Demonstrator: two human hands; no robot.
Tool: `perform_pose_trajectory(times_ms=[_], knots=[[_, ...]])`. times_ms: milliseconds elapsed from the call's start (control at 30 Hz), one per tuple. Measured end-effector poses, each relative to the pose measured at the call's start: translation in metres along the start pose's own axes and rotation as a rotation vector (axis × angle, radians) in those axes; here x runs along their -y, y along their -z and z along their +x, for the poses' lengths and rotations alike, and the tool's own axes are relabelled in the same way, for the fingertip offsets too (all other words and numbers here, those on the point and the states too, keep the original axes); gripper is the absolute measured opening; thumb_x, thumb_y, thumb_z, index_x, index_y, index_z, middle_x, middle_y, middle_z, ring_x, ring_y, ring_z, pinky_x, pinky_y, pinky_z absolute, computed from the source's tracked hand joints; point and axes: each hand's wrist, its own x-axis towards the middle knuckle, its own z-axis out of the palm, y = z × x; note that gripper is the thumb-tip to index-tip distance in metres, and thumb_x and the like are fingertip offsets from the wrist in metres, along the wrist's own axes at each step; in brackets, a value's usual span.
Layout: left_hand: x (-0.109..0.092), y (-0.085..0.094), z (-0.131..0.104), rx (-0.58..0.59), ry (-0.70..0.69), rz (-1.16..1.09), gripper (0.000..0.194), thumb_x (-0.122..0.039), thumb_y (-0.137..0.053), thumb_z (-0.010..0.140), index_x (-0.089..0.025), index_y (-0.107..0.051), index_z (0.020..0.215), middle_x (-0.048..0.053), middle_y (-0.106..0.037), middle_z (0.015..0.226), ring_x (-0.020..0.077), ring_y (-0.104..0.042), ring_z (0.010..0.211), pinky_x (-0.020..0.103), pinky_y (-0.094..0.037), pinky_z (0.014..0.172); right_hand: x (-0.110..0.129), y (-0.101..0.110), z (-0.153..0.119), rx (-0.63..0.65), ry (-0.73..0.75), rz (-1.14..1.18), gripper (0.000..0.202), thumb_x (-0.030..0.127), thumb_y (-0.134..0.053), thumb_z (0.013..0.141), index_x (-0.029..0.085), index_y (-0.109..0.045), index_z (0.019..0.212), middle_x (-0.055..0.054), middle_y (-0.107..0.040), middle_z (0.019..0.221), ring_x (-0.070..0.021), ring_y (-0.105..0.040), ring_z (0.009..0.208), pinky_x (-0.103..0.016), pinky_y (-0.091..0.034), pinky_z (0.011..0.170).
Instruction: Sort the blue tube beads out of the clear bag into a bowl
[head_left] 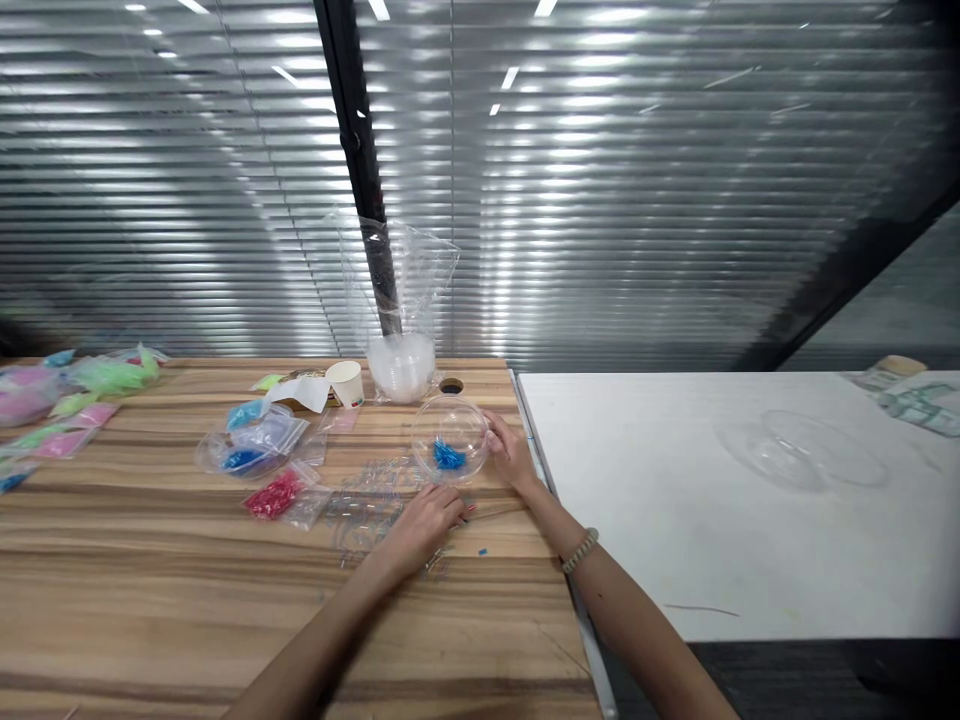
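Note:
My right hand (511, 452) grips the rim of a clear plastic bowl (421, 432) on its right side. The bowl is tilted toward me, and a small heap of blue tube-like pieces (449, 455) lies in it. Just below the bowl, my left hand (426, 522) is low over the wooden table, fingers drawn together at the tips. Tiny red and dark bits show at those fingertips; what they hold is too small to make out. Clear tube-like pieces (367, 505) are scattered beside the left hand. One small blue piece (482, 552) lies apart to the right.
Left of the scattered pieces are a bag of red pieces (276, 495) and a clear dish (206, 456) with blue bags. Behind stand a paper cup (345, 383) and a bag of white balls (402, 367). A white table (637, 540) adjoins on the right, holding clear plastic lids (821, 450).

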Motion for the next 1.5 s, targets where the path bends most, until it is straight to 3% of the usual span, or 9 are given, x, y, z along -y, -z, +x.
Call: perform_pose_trajectory(times_ms=[300,533,900,1267,1500], knots=[[0.004,-0.002,0.000,-0.005,-0.008,0.031,0.020,-0.010,-0.039,0.093,-0.015,-0.058,0.088,0.002,-0.061,0.089,0.0158,-0.054,0.086,0.028,-0.037,0.076,0.003,0.001,0.000,-0.010,0.006,0.015,0.048,0.043,-0.032,0.090,0.013,-0.055,0.121,-0.008,-0.065,0.094,-0.0206,-0.061,0.085,-0.028,-0.048,0.073],[-0.003,0.006,0.001,0.030,0.012,-0.008,0.022,-0.013,-0.039,0.094,-0.015,-0.058,0.084,0.003,-0.061,0.091,0.0168,-0.053,0.087,0.029,-0.039,0.077,-0.002,0.001,-0.001,0.012,-0.011,-0.009,0.047,0.041,-0.032,0.091,0.014,-0.052,0.124,-0.008,-0.065,0.094,-0.0205,-0.060,0.086,-0.028,-0.049,0.074],[-0.001,0.002,0.000,-0.012,0.040,-0.017,0.017,-0.010,-0.041,0.093,-0.014,-0.057,0.089,0.003,-0.060,0.090,0.0158,-0.053,0.084,0.027,-0.038,0.075,-0.001,0.002,-0.002,0.002,-0.011,0.003,0.049,0.044,-0.032,0.090,0.014,-0.051,0.125,-0.008,-0.063,0.100,-0.0192,-0.060,0.084,-0.029,-0.049,0.075],[-0.005,0.005,0.000,0.048,-0.018,0.092,0.025,-0.016,-0.033,0.097,-0.015,-0.058,0.100,0.005,-0.059,0.096,0.0182,-0.052,0.089,0.031,-0.038,0.080,0.002,0.002,0.000,-0.005,-0.011,-0.008,0.048,0.042,-0.033,0.089,0.014,-0.052,0.123,-0.006,-0.065,0.085,-0.0192,-0.060,0.075,-0.028,-0.048,0.067],[-0.006,0.009,0.000,0.044,-0.002,0.032,0.026,-0.016,-0.034,0.096,-0.018,-0.058,0.107,0.004,-0.057,0.094,0.0173,-0.050,0.088,0.030,-0.039,0.081,0.000,0.001,-0.001,-0.005,-0.021,-0.036,0.047,0.042,-0.032,0.090,0.015,-0.052,0.123,-0.006,-0.065,0.087,-0.0193,-0.061,0.077,-0.028,-0.048,0.068]])
